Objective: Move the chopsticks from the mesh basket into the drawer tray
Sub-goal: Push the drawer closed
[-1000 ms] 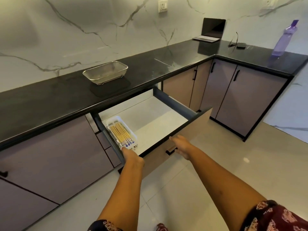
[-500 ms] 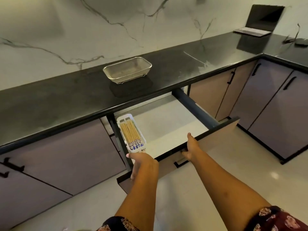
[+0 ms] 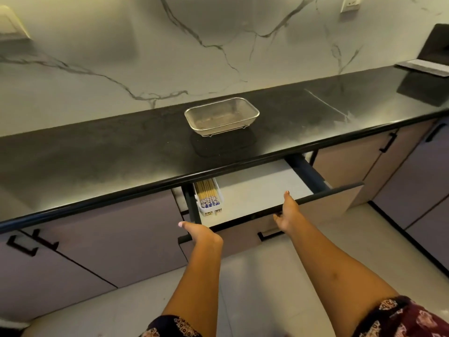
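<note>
Under countertop (image 3: 97, 152), blue-ended tan chopsticks (image 3: 206, 193) in tray (image 3: 219, 194); hands (image 3: 201, 234) (image 3: 288, 215) on drawer (image 3: 328, 203), grip unclear

The front edge of the surface (image 3: 121, 154) hides the far ends of the chopsticks (image 3: 206, 190) and tray (image 3: 219, 195); the laptop (image 3: 437, 43) on it is cropped.

A fine metal-wire mesh basket (image 3: 221, 116) gleams on a polished, glossy black stone countertop (image 3: 97, 152) below a smooth, grey-veined marble wall (image 3: 97, 57). Pale wooden chopsticks (image 3: 206, 190) with blue-and-white patterned ends fill a white plastic drawer tray (image 3: 219, 194); cabinet fronts (image 3: 109, 234) look matt.
</note>
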Motion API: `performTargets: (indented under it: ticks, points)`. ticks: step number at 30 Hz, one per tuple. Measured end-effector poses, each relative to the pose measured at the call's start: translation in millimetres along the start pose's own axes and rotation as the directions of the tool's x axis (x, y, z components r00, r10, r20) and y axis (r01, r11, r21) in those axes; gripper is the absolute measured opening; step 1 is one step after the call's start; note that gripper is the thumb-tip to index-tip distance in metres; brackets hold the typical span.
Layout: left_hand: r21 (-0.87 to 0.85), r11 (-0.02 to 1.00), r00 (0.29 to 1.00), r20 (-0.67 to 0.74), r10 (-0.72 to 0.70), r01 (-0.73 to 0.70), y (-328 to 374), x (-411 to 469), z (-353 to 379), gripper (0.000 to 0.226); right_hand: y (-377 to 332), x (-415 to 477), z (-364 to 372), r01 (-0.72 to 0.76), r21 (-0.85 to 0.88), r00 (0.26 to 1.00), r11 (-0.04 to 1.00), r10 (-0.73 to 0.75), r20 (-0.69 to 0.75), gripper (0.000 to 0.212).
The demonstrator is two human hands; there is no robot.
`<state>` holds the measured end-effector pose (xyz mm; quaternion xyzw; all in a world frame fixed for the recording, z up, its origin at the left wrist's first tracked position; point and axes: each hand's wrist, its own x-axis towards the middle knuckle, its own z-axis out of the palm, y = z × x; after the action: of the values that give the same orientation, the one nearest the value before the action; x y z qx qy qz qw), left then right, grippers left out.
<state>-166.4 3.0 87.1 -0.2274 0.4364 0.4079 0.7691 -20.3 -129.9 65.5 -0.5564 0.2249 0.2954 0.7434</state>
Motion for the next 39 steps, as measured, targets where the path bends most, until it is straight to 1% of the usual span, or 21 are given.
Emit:
performTargets:
  ticks: [1,2,3,5,7,10,13,14,16,18,19,22,25,28,31,34,37,39]
  points:
    - [0.192,0.981,0.998,-0.052,0.021,-0.011,-1.2,11.0,8.0,0.080,-2.3,6.0,5.7,-0.009,0.005,1.000,1.000,0.009,0.005,0.064]
    - [0.301,0.953,0.999,0.001,0.038,-0.036,-0.5,8.0,17.7,0.081,-4.9,11.8,11.9,-0.017,0.020,1.000,1.000,0.017,0.011,0.066]
    - [0.443,0.896,0.999,0.033,0.018,-0.031,-1.2,8.8,25.1,0.082,-7.4,16.5,17.0,-0.021,0.039,1.000,0.999,0.020,0.016,0.067]
    - [0.544,0.838,0.999,0.039,0.029,-0.046,-1.1,19.4,42.5,0.086,-13.1,29.8,29.5,-0.035,0.052,0.999,0.998,0.034,0.020,0.072]
    - [0.535,0.843,0.999,0.018,0.046,-0.048,-3.5,29.8,56.5,0.091,-17.6,45.2,41.5,-0.057,0.043,0.998,0.997,0.057,0.018,0.076]
    - [0.558,0.827,0.998,0.033,0.055,-0.064,-13.0,43.6,79.7,0.097,-25.3,69.4,60.0,-0.083,0.033,0.996,0.996,0.082,0.035,0.080]
    - [0.582,0.803,0.992,0.096,0.085,-0.125,-21.6,63.4,106.6,0.090,-37.1,95.3,77.7,-0.103,0.045,0.994,0.994,0.101,0.039,0.087]
    - [0.584,0.800,0.990,0.102,0.095,-0.137,-24.8,71.9,115.5,0.088,-41.4,105.1,83.5,-0.106,0.043,0.993,0.993,0.104,0.048,0.087]
    - [0.586,0.800,0.992,0.081,0.100,-0.128,-30.9,86.6,132.1,0.092,-48.6,124.1,94.2,-0.102,0.016,0.993,0.995,0.101,0.057,0.085]
    - [0.604,0.786,0.991,0.065,0.116,-0.132,-40.3,99.6,146.5,0.096,-54.9,139.3,105.2,-0.098,-0.052,0.994,0.994,0.100,0.037,0.079]
    - [0.620,0.772,0.989,0.055,0.134,-0.139,-44.8,104.5,151.0,0.098,-56.7,143.4,109.3,-0.101,-0.080,0.995,0.992,0.103,0.017,0.081]
    - [0.668,0.724,0.972,-0.003,0.233,-0.171,-63.3,119.3,160.3,0.096,-61.6,160.9,120.7,-0.137,-0.127,0.988,0.982,0.127,-0.088,0.096]
    - [0.662,0.720,0.938,-0.075,0.339,-0.207,-75.6,129.2,166.2,0.093,-65.5,173.6,130.5,-0.142,-0.044,0.982,0.989,0.135,-0.135,0.100]
    - [0.648,0.724,0.920,-0.091,0.382,-0.237,-81.3,138.7,170.8,0.094,-63.3,180.9,134.4,-0.163,0.004,0.977,0.987,0.162,-0.142,0.101]
    - [0.641,0.725,0.921,-0.071,0.383,-0.252,-81.0,142.4,166.9,0.096,-62.3,182.4,131.4,-0.190,0.063,0.976,0.980,0.196,-0.097,0.102]
    - [0.619,0.746,0.936,-0.050,0.348,-0.245,-79.1,143.5,165.2,0.095,-63.0,180.3,131.4,-0.214,0.130,0.976,0.968,0.219,-0.021,0.097]
    - [0.600,0.761,0.946,-0.022,0.324,-0.246,-76.9,144.1,166.2,0.096,-65.0,176.0,132.3,-0.236,0.148,0.972,0.960,0.234,0.027,0.093]
    - [0.610,0.753,0.949,-0.004,0.315,-0.247,-74.2,146.4,164.5,0.093,-67.9,173.8,129.8,-0.243,0.121,0.970,0.962,0.241,0.034,0.094]
